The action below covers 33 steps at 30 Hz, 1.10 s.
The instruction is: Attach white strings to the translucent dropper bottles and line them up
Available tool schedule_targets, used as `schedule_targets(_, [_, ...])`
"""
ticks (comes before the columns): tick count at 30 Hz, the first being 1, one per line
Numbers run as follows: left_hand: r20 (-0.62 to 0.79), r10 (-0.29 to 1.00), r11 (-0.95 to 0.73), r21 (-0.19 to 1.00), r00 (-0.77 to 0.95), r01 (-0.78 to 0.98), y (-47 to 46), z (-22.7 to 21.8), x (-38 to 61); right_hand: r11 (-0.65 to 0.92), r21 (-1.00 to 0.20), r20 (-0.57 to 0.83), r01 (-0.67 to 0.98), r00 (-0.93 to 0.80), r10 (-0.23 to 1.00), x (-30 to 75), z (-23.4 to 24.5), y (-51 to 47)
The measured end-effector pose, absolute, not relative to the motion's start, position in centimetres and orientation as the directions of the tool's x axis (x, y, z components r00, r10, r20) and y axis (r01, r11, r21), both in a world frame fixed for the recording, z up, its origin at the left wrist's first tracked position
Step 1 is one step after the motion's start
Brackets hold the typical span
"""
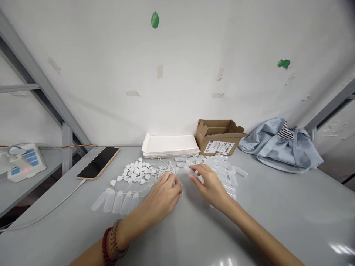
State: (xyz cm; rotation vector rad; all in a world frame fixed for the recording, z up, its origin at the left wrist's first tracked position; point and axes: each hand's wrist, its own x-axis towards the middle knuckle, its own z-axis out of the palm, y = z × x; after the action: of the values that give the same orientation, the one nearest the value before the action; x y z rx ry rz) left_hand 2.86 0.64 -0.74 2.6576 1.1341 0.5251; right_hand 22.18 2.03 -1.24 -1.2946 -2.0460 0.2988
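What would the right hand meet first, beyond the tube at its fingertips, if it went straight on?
The right hand would likely meet the loose clear tubes lying before the white stack, though depth is unclear.

translucent tubes: heaped right | white caps: piled left | white cords: tangled between | tube row: front left

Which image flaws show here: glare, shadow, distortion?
Head view: bright glare patches on the grey table at bottom centre and lower right; head view: soft shadow beside the right forearm; head view: left frame beam slants steeply, probably wide-angle stretch; head view: overlapping translucent bottles look washed out, edges hard to separate.
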Motion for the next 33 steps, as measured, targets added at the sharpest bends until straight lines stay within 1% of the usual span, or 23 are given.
schedule_targets(2, [0.329, 0.766, -0.640, 0.472, 0.552, 0.607, 0.9, 0.4, 2.3, 0.480, -0.556, 0.446, 0.679, -0.243, 0.861, 22.0, -0.9, 1.7])
schedule_targets(3, [0.344, 0.808, -0.584, 0.574, 0.479, 0.573, 1.1, 1.0, 1.9, 0.476, -0.575, 0.452, 0.665, -0.226, 0.863, 21.9, -0.6, 1.5])
schedule_targets(4, [0.327, 0.857, -0.505, 0.685, 0.399, 0.525, 1.3, 1.6, 1.5, 0.471, -0.597, 0.453, 0.649, -0.211, 0.866, 21.8, -0.4, 1.3])
schedule_targets(6, [0.208, 0.938, -0.305, 0.873, 0.277, 0.379, 1.7, 2.5, 0.7, 0.453, -0.658, 0.423, 0.602, -0.203, 0.883, 21.4, 0.4, 0.8])
schedule_targets(7, [0.136, 0.960, -0.207, 0.935, 0.245, 0.289, 1.9, 2.7, 0.4, 0.436, -0.694, 0.388, 0.573, -0.212, 0.897, 21.2, 0.8, 0.4])
schedule_targets(8, [0.073, 0.970, -0.121, 0.972, 0.234, 0.200, 2.0, 2.9, 0.0, 0.413, -0.731, 0.346, 0.543, -0.227, 0.910, 21.0, 1.2, 0.1])
schedule_targets(10, [-0.009, 0.970, -0.007, 0.998, 0.245, 0.064, 2.2, 2.8, -0.4, 0.363, -0.790, 0.262, 0.494, -0.264, 0.928, 20.7, 1.9, -0.5])
schedule_targets(11, [-0.025, 0.966, 0.020, 0.999, 0.256, 0.025, 2.3, 2.7, -0.5, 0.342, -0.810, 0.229, 0.476, -0.281, 0.932, 20.5, 2.1, -0.7])
schedule_targets(13, [-0.038, 0.959, 0.039, 0.999, 0.282, 0.000, 2.2, 2.6, -0.5, 0.320, -0.833, 0.192, 0.452, -0.306, 0.933, 20.4, 2.3, -1.0])
schedule_targets(19, [-0.074, 0.953, 0.040, 0.992, 0.295, 0.119, 1.2, 2.5, 0.3, 0.320, -0.851, 0.177, 0.416, -0.345, 0.922, 20.2, 2.0, -1.1])
schedule_targets(25, [-0.143, 0.959, 0.125, 0.988, 0.247, 0.087, 0.6, 2.2, 0.9, 0.334, -0.838, 0.171, 0.431, -0.374, 0.911, 20.0, 1.6, -1.3])
schedule_targets(28, [-0.124, 0.960, 0.093, 0.987, 0.253, 0.132, 0.5, 2.4, 0.9, 0.373, -0.820, 0.207, 0.434, -0.382, 0.901, 20.0, 1.4, -1.3])
schedule_targets(33, [-0.081, 0.957, 0.020, 0.976, 0.277, 0.216, 0.1, 2.6, 1.1, 0.469, -0.756, 0.289, 0.457, -0.410, 0.865, 19.8, 1.0, -1.2])
